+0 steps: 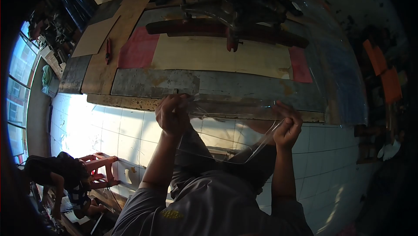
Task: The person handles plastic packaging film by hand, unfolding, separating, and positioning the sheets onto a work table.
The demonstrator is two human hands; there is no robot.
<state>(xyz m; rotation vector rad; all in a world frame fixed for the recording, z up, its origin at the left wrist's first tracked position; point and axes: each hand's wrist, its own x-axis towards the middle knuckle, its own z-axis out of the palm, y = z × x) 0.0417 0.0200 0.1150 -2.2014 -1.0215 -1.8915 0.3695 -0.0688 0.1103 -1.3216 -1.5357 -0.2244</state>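
A clear plastic sheet [226, 138] is stretched between my two hands, over my lap and just in front of the table's near edge. My left hand [172, 113] pinches its left end, fingers curled. On the other end, my right hand [287, 127] grips with the thumb up against the fingers. The sheet sags in the middle and catches the light along its folds. Beyond my hands, a pale yellow sheet [217, 55] with pink ends lies on the grey metal plate [174, 81]. A dark machine head with a long red-edged bar [226, 31] hangs over it.
A red box cutter [108, 52] lies on the wooden board at left, beside a cardboard piece [95, 36]. Clear plastic sheeting [344, 75] drapes over the table's right side. Another person [61, 179] bends near a red stool [100, 168] at lower left. Orange pieces [383, 70] are at far right.
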